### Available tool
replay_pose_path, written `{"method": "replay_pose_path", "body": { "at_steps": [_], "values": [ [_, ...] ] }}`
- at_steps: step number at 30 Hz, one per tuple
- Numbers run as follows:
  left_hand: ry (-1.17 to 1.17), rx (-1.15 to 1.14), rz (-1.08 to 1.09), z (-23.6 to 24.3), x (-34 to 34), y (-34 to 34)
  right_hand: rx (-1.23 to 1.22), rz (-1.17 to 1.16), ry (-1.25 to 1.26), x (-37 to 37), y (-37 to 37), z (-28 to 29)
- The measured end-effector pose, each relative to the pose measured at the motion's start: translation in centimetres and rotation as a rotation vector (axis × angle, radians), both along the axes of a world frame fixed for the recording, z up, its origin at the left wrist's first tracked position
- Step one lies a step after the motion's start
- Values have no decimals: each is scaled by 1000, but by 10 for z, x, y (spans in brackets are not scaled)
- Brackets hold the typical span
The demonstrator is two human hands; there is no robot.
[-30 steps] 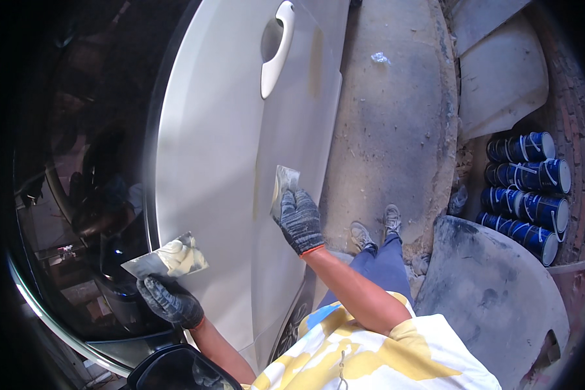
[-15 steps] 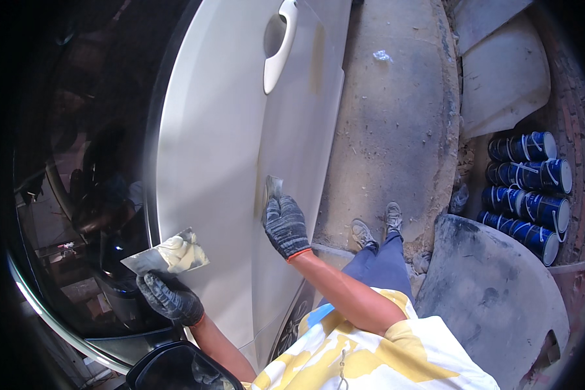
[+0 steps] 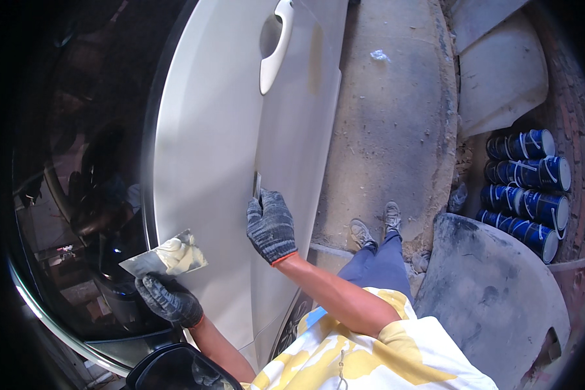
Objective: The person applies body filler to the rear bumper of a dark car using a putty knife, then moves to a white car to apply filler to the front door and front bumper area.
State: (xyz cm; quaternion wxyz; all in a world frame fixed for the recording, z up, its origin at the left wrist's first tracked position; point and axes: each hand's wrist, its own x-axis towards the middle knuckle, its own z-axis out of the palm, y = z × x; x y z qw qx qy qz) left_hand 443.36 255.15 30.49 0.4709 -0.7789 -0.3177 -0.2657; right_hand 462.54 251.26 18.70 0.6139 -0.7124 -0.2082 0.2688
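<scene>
My left hand (image 3: pixel 169 301), in a dark grey knit glove, is closed on a flat plate (image 3: pixel 182 255) carrying a mound of cream-coloured filler paste. It is beside the lower window edge of a silver-white car door (image 3: pixel 208 143). In a matching glove, my right hand (image 3: pixel 270 227) pinches a putty knife (image 3: pixel 258 184) whose narrow blade is seen nearly edge-on. That blade is against the door's crease line, below the white door handle (image 3: pixel 277 49). Most of the knife is hidden by the fingers. A tan smear (image 3: pixel 315 58) marks the panel near the handle.
The dark side window (image 3: pixel 78 162) lies to the left, with a black wing mirror (image 3: pixel 182 367) at the bottom. Blue buckets (image 3: pixel 523 175) are stacked by a brick wall at right. A grey curved panel (image 3: pixel 494 292) leans nearby. A crumpled white scrap (image 3: pixel 379 56) rests on the concrete.
My right hand has shifted slightly left and down, turning the putty knife from a visible flat blade to nearly edge-on. The left hand and its plate hold almost the same place.
</scene>
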Motion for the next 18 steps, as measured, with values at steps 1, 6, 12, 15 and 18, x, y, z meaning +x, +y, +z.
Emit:
{"method": "replay_pose_path", "body": {
  "at_steps": [1,6,12,15,18],
  "values": [
    [1,-3,4,0,0,0,45,-18,-12,1,-3,0],
    [-13,-1,-27,-1,-4,3,-45,-129,-178,26,-19,-22],
    [-27,-5,-24,-2,-2,2,-83,-139,5,49,-16,-29],
    [-24,-13,-10,-1,0,0,222,-182,-253,58,-10,-23],
    [-19,-1,10,0,1,0,283,-121,-393,70,1,-22]
  ]
}}
